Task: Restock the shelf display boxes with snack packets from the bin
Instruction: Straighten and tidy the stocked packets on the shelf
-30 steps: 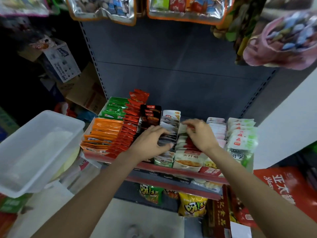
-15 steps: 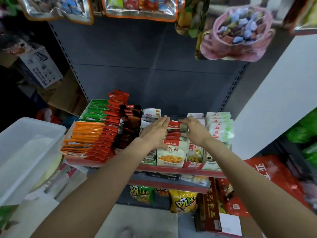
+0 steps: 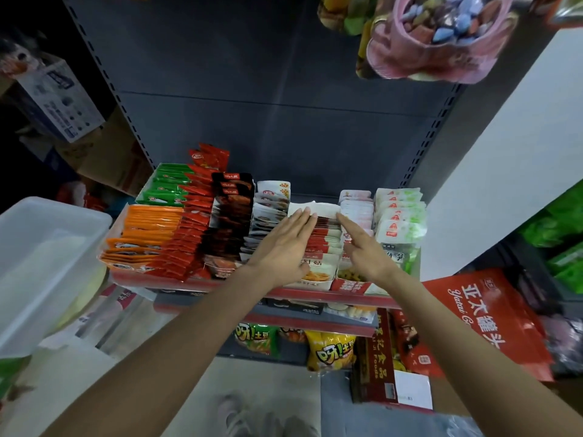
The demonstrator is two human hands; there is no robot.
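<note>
A row of red-and-white snack packets (image 3: 325, 238) stands in a white display box (image 3: 317, 280) at the middle of the shelf. My left hand (image 3: 284, 247) lies flat against the left side of that row, fingers straight. My right hand (image 3: 362, 247) lies flat along the row's right side, fingers straight too. Neither hand holds a packet. The clear plastic bin (image 3: 41, 263) sits at the left, beside the shelf; its inside looks pale and blurred.
Other display boxes fill the shelf (image 3: 347, 296): orange packets (image 3: 148, 228), green packets (image 3: 167, 184), red packets (image 3: 192, 228), dark packets (image 3: 227, 222), white packets (image 3: 271, 209), pale green-white packets (image 3: 399, 222). Bags hang overhead (image 3: 441, 36). A red bag (image 3: 482, 313) leans at the right.
Both hands went from curled over the packets to flat, pressing the red-and-white row from both sides. The camera came closer and tilted down.
</note>
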